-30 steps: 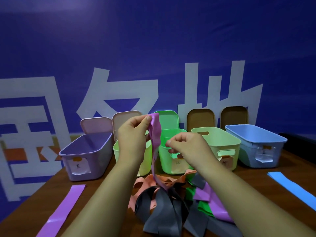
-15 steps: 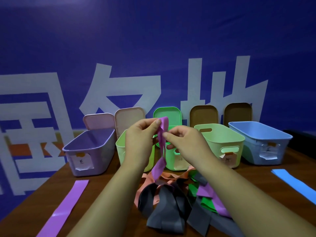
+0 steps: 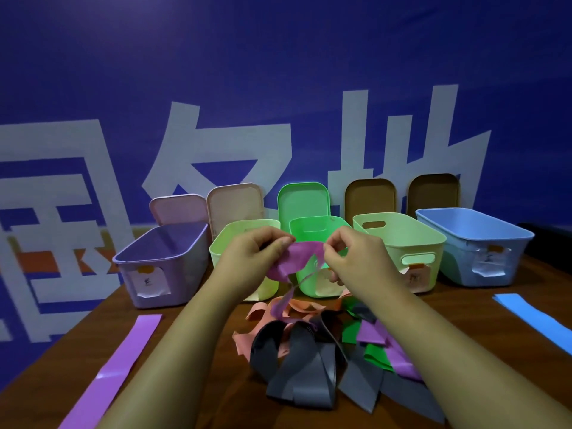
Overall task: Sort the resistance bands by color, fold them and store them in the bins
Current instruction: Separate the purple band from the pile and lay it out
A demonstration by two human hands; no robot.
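Clamped on a purple band [image 3: 293, 262]: left grip [image 3: 251, 256] at its 9 o'clock end, right grip [image 3: 356, 259] at 3 o'clock, above the tangled pile [image 3: 298, 362].

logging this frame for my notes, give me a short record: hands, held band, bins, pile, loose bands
left hand: pinches one end of the held purple band
right hand: pinches the other end
band tail: hangs toward the pile
bins: purple bin, pale green bin, bright green bin, second pale green bin, blue bin, one row, open
pile: tangled grey, orange, green, purple bands
lying flat: flat purple band left, flat blue band right
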